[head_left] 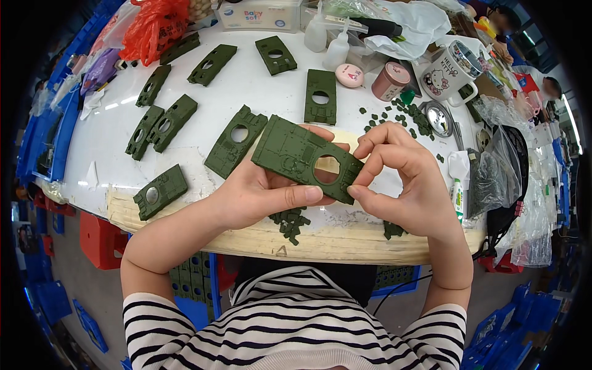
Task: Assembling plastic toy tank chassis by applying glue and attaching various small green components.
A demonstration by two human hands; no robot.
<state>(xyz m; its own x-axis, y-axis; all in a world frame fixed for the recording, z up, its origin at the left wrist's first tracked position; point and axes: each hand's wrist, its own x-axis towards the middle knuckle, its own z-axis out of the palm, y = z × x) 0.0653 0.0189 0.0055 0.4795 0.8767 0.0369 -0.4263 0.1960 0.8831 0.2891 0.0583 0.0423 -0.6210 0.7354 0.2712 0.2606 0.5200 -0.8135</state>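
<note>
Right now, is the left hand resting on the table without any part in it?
No, the left hand holds a green part up above the table.

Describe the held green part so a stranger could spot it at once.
Find the white table with its pale front edge. Over it, the left grip supports a green part whose right end the right grip holds. Similar holed parts lie nearby; only this one is held up.

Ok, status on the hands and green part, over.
Left hand holding green part; right hand touching its right end. Similar part on tabletop, just beyond left hand. Nothing seen blocking.
</note>
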